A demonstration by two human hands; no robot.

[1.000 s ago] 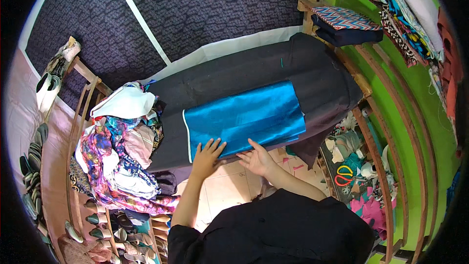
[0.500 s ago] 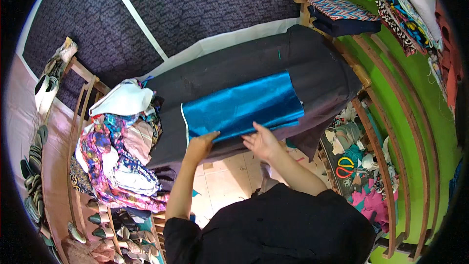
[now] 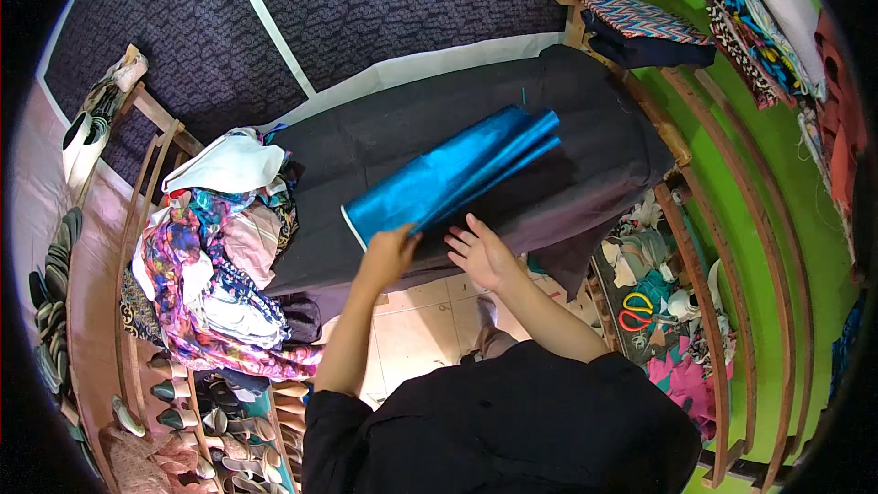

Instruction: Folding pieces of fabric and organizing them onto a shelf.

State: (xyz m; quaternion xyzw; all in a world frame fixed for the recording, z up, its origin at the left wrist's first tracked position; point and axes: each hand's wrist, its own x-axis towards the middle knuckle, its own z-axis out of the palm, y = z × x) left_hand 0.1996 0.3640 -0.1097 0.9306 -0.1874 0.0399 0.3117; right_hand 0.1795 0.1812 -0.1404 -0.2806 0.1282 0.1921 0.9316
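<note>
A shiny blue piece of fabric with a white left edge lies slantwise on the black-covered table. It is folded over, and its right end curls up in loose layers. My left hand pinches the fabric's near edge close to its lower left corner; the fingertips are partly hidden. Just right of it, my right hand hovers in front of the table's near edge, fingers spread, with nothing in it and apart from the fabric.
A heap of patterned and white cloth covers the table's left end. At the right, behind wooden rails, lie fabric scraps and scissors with red and yellow handles. Shoes stand on a rack at lower left. Folded cloth rests at upper right.
The fabric has turned, its right end swinging away from me and its near right part lifting into curled folds. My left hand has moved slightly right and away with its edge. My right hand stays open.
</note>
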